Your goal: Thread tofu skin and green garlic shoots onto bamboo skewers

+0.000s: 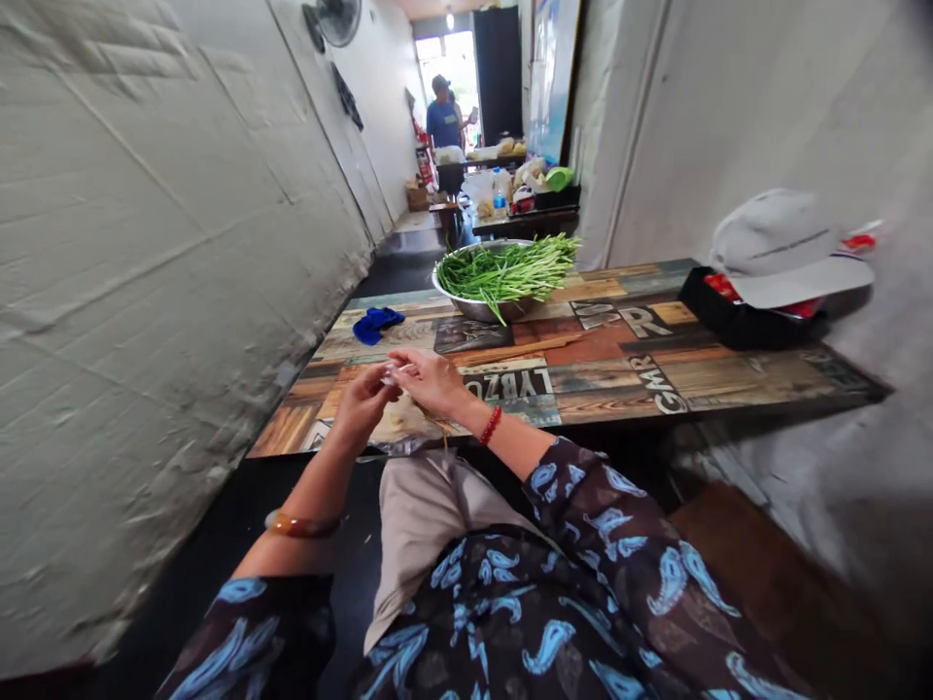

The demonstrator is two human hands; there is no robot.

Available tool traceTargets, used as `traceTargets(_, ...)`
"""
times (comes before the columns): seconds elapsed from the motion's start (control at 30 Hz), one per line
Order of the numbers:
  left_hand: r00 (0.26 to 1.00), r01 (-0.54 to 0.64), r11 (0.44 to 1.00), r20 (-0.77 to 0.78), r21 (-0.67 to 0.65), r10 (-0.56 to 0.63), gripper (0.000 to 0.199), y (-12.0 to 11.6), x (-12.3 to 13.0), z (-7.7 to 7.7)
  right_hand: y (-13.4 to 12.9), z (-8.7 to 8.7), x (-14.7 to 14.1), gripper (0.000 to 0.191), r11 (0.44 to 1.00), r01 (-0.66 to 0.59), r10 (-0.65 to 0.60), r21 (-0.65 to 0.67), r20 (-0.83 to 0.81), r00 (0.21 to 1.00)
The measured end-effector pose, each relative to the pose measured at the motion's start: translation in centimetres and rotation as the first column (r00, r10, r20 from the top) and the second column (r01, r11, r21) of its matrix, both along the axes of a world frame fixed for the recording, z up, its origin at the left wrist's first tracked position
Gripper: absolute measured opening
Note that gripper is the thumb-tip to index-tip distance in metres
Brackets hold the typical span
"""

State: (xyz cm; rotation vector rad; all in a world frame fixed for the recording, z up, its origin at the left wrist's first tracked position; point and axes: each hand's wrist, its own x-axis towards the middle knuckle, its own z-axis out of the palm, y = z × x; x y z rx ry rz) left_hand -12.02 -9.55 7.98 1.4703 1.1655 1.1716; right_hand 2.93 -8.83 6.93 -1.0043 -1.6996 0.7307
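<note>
My left hand (362,401) and my right hand (430,381) meet over the near edge of the wood-patterned table (488,389). Fingertips of both are pinched together around something small and whitish, too small and covered to name. Below them a clear plastic bag (400,433) with pale contents lies at the table's edge, partly hidden by my hands. Farther back stands a metal bowl (481,309) heaped with long green stalks, like garlic chives (510,272). To the left of the bowl is a crumpled blue cloth (377,324).
On the table's right end a white cap (783,243) rests on a black box (743,316) with red packets. A rough white wall (182,243) runs along the left. Behind, another table holds a water bottle (500,194) and bags; a person (443,122) stands near the doorway.
</note>
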Motion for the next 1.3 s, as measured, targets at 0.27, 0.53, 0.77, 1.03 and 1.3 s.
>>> traceTargets(0.27, 0.99, -0.066, 0.988, 0.113, -0.14, 0.082, 0.027, 0.3, -1.4, -0.7, -2.7, -6.9, 12.9, 0.031, 0.972, 0.231, -0.236, 0.047, 0.22, 0.947)
traceTargets(0.53, 0.928, -0.303, 0.95, 0.202, -0.079, 0.313, 0.016, 1.2, -1.9, 1.3, 4.1, -9.4, 22.6, 0.04, 0.951, 0.228, -0.302, 0.206, 0.768, 0.565)
traceTargets(0.77, 0.84, -0.497, 0.868, 0.243, -0.012, 0.485, 0.013, 1.7, -4.9, 3.2, 4.8, -9.7, 22.0, 0.015, 0.954, 0.131, -0.298, 0.268, 0.819, 0.49)
traceTargets(1.03, 0.816, -0.521, 0.854, 0.291, -0.003, 0.499, 0.018, 3.4, -7.6, 2.3, 1.7, -6.0, 23.4, 0.038, 0.695, 0.587, -0.692, 0.415, 0.162, 0.704)
traceTargets(1.3, 0.836, -0.449, 0.893, 0.34, -0.028, 0.431, 0.015, 2.4, -7.4, 0.6, 0.5, -6.4, 23.8, 0.044, 0.724, 0.68, -0.682, 0.115, -0.029, 0.731)
